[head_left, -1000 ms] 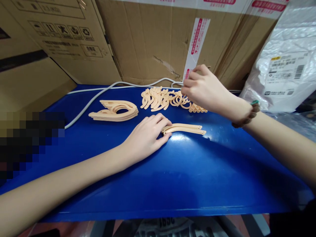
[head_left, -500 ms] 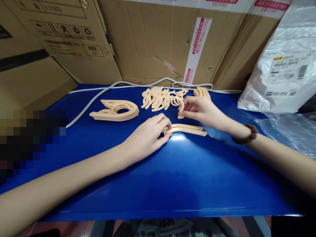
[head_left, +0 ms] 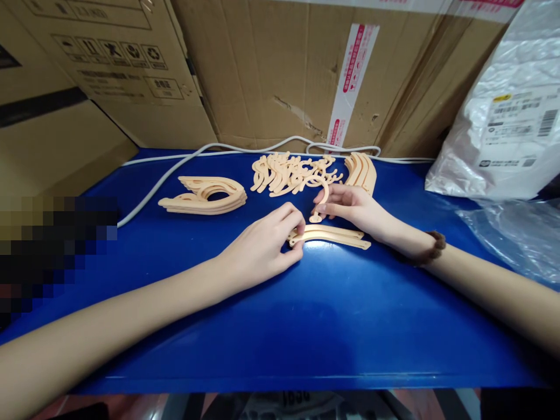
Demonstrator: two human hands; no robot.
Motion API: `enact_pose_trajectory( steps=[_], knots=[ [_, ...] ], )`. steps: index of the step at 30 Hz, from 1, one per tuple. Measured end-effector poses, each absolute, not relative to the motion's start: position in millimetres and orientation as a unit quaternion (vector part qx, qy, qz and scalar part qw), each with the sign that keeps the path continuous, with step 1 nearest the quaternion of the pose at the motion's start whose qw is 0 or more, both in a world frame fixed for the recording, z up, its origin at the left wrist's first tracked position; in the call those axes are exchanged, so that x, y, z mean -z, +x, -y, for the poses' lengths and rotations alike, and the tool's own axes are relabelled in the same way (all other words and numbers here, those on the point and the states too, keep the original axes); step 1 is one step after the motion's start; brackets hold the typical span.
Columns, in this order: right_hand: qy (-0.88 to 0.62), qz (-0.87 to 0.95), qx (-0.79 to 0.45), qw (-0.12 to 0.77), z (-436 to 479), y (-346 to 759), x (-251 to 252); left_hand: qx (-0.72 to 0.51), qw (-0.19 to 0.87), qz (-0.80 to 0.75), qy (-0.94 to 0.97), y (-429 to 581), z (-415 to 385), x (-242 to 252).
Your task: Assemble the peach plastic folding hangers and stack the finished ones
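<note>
So my right hand (head_left: 350, 209) is pinching a beige hook (head_left: 326, 191) just beyond the curved strips (head_left: 335, 237), whose near ends my left hand (head_left: 266, 242) grips, and the loose pile (head_left: 275, 175) sits past both hands.

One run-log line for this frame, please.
left hand: gripping curved strips | right hand: holding hook piece near strips | beyond: loose pieces | surface: blue table

Right hand (head_left: 356, 211) pinching beige hook (head_left: 326, 189), left hand (head_left: 265, 242) gripping strips (head_left: 335, 237)
</note>
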State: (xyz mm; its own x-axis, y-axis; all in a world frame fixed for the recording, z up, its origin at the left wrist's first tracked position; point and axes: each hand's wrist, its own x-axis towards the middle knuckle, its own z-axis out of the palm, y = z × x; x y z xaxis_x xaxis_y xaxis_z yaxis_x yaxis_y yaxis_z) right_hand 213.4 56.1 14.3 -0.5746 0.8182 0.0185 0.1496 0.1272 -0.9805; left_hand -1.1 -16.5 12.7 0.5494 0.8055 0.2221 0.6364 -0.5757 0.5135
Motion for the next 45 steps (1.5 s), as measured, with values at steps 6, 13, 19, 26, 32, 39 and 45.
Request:
enact_pose_trajectory(
  steps=[6,13,19,26,32,39,45],
  knots=[
    [-0.350,0.683,-0.570,0.294,-55.0,213.1,-13.3,-0.218,0.187,-0.422,0.860,-1.6,16.6,-13.3],
    [-0.346,0.684,-0.573,0.291,-55.4,213.1,-13.3,-0.209,0.176,-0.423,0.864,-1.3,16.5,-14.5],
    [-0.342,0.684,-0.573,0.294,-54.9,213.3,-13.7,-0.198,0.142,-0.419,0.875,-1.2,16.1,-13.5],
    [-0.348,0.684,-0.571,0.292,-53.8,212.6,-15.1,-0.179,0.057,-0.397,0.898,-1.8,17.2,-14.1],
    [-0.337,0.667,-0.592,0.303,-53.5,213.5,-14.6,-0.280,0.192,-0.413,0.845,-2.0,13.8,-21.1],
    [-0.332,0.668,-0.593,0.304,-52.2,212.0,-15.8,-0.452,0.512,-0.392,0.616,-6.6,1.4,-32.4],
    [-0.341,0.669,-0.588,0.301,-53.3,212.6,-14.4,-0.496,0.602,-0.333,0.530,-8.7,-1.3,-37.4]
  ],
)
